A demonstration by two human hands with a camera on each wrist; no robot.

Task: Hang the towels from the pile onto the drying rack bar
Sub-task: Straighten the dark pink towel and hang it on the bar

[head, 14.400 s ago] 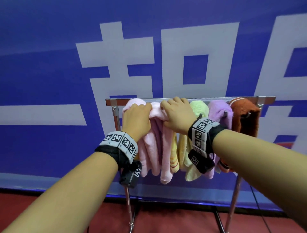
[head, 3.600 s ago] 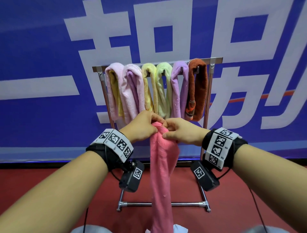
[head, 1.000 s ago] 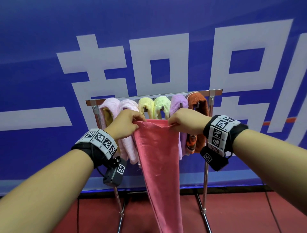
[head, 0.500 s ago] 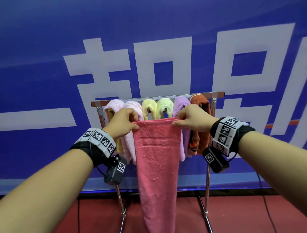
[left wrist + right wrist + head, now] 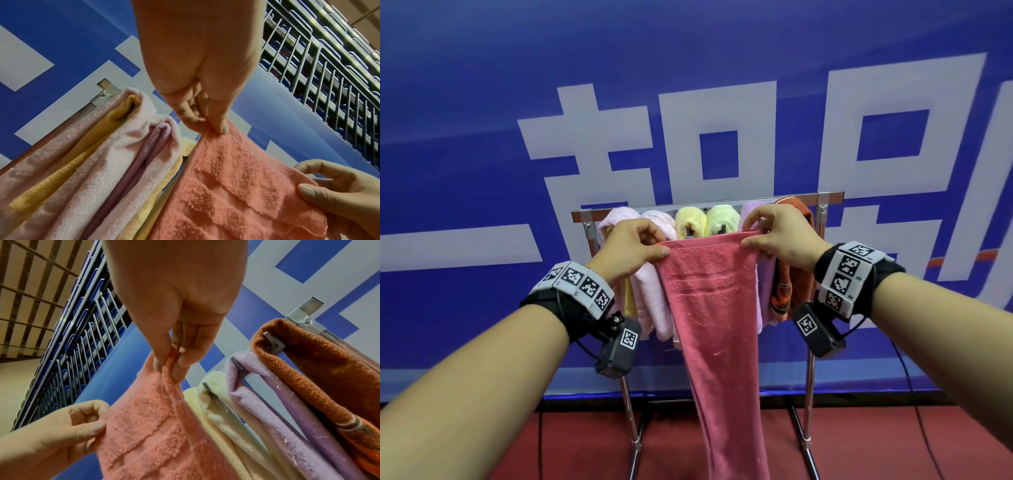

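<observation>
A salmon-pink towel [image 5: 715, 308] hangs long in front of the drying rack bar [image 5: 828, 197]. My left hand [image 5: 659, 245] pinches its top left corner between thumb and fingers, as the left wrist view shows [image 5: 213, 128]. My right hand [image 5: 750, 236] pinches the top right corner [image 5: 168, 369]. The top edge is stretched flat between both hands, just below and in front of the bar. Several towels hang on the bar: pale pink [image 5: 650, 291], yellow [image 5: 690, 222], green [image 5: 722, 221], lilac [image 5: 765, 291] and rust-orange [image 5: 794, 284]. The pile is out of view.
A blue banner wall with white characters [image 5: 688, 137] stands right behind the rack. The rack's metal legs [image 5: 806, 411] stand on a red floor [image 5: 876, 445], with thin cables [image 5: 914, 404] at the right. The bar is crowded with towels from end to end.
The towel's top edge, slack a second ago, is now pulled flat and level between my hands. Both hands have drawn slightly further apart, close to the bar.
</observation>
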